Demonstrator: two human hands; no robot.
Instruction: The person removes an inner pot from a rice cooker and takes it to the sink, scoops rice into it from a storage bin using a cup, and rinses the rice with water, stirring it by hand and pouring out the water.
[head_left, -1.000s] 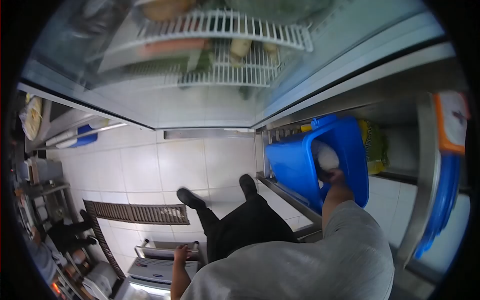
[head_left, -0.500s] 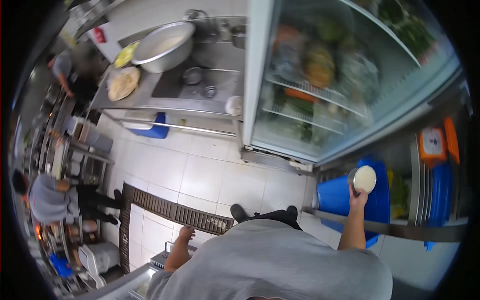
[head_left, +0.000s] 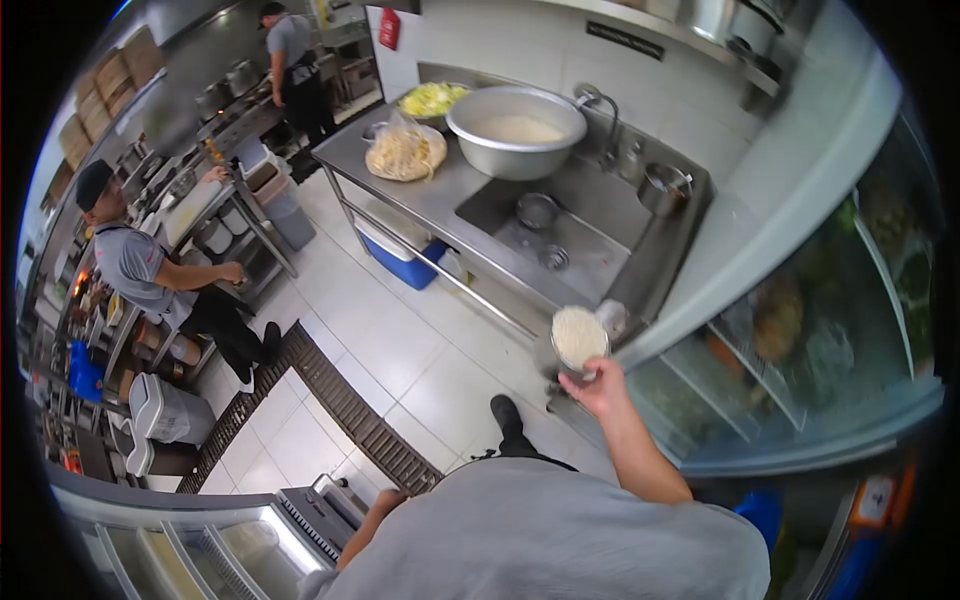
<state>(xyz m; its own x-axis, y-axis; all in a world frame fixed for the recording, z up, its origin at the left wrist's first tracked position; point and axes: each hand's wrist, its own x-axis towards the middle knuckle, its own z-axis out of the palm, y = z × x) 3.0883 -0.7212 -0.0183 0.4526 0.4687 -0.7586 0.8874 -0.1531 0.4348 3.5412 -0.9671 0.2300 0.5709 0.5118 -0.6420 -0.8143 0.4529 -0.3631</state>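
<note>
My right hand (head_left: 592,386) is wrapped round a metal cup of white rice (head_left: 579,338), filled to the rim. The cup is held out in front of me, near the front edge of the sink counter. Low beside my body is my left hand (head_left: 390,500), partly hidden by my shirt, its fingers too small and blurred to read. Ahead on the counter stands a large metal bowl (head_left: 475,135) with something whitish, rice-like in it. To its left are a bag of pale strips (head_left: 405,150) and a bowl of chopped green vegetable (head_left: 434,98).
The steel sink (head_left: 590,235) holds a small round pan (head_left: 537,210); a metal pot (head_left: 662,190) stands at its right. A glass fridge door (head_left: 800,340) is on my right. A co-worker (head_left: 150,265) stands at the left, another person (head_left: 292,70) farther back. A floor drain (head_left: 350,400) crosses the tiles.
My view has turned left toward the sink. The right hand has carried the cup of rice from beside the blue bin to near the counter. My left hand has lowered slightly.
</note>
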